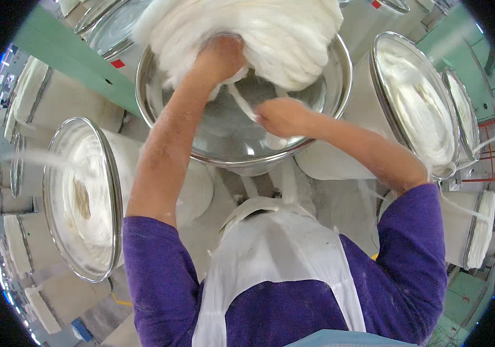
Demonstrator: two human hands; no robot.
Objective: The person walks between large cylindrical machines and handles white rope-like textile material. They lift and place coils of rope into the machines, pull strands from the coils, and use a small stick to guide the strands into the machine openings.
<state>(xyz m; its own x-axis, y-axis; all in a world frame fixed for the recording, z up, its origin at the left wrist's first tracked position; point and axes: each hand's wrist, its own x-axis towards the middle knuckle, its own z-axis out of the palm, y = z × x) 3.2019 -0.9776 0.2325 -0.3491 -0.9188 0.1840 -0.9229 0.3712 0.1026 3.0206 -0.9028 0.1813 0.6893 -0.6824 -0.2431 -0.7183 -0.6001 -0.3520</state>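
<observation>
A round steel can (161, 113) stands in front of me, its shiny inside mostly bare. My left hand (220, 58) pushes up under a big mass of white cotton sliver (270, 29) that bulges over the can's far rim, gripping into it. My right hand (282, 117) is closed on a thin strand of white sliver (242, 103) that runs from the mass down into the can. I wear purple sleeves and a white apron.
A sliver-filled steel-rimmed can (82, 196) stands at my left, another (418, 104) at my right, with more cans behind and at both sides. Green floor (62, 52) shows at the upper left. A loose strand trails over the left can.
</observation>
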